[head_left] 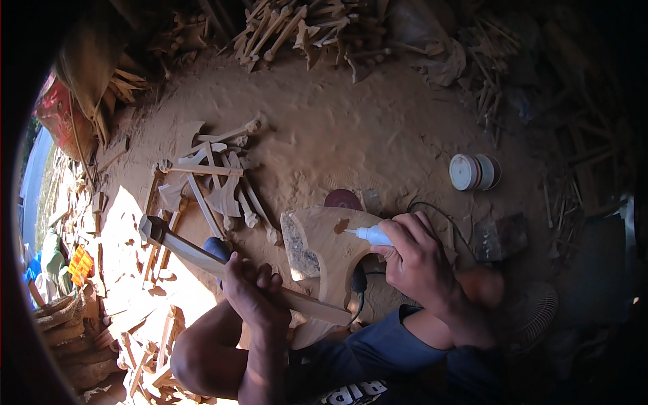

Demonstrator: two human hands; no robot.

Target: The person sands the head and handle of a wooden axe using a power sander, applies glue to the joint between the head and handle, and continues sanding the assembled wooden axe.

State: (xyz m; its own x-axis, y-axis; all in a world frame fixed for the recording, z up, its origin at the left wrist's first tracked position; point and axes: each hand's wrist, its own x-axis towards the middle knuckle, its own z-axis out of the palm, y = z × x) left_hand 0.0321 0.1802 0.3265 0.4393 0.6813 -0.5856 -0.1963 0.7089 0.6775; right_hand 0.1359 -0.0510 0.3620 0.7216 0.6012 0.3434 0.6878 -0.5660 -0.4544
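Right hand [418, 260] is wrapped around a small white glue bottle [372, 235], nozzle pointing left and sitting right over the face of a flat wooden axe-head-shaped blank [331, 253] that rests in front of the person's lap on the sawdust floor [351, 128]. Left hand [251, 287] is closed tight on a long wooden handle [202, 256] that runs diagonally from upper left down under the blank (looks like the shaft it belongs to, though I can't tell if they're joined). The blank reads as stiff and fairly light, with a rough bark-ish patch on its left edge, so I'd say steady it by the flat edges or by the handle, not the face near the nozzle. The bottle is probably soft and squeezable, light, best held round the body like it is now. Further back there's a pile of finished wooden toy axes [209, 172], a round white tub [472, 171] lying on its side, a dark reddish disc [343, 199] just behind the blank, and a black cable [432, 209] trailing past the right hand.
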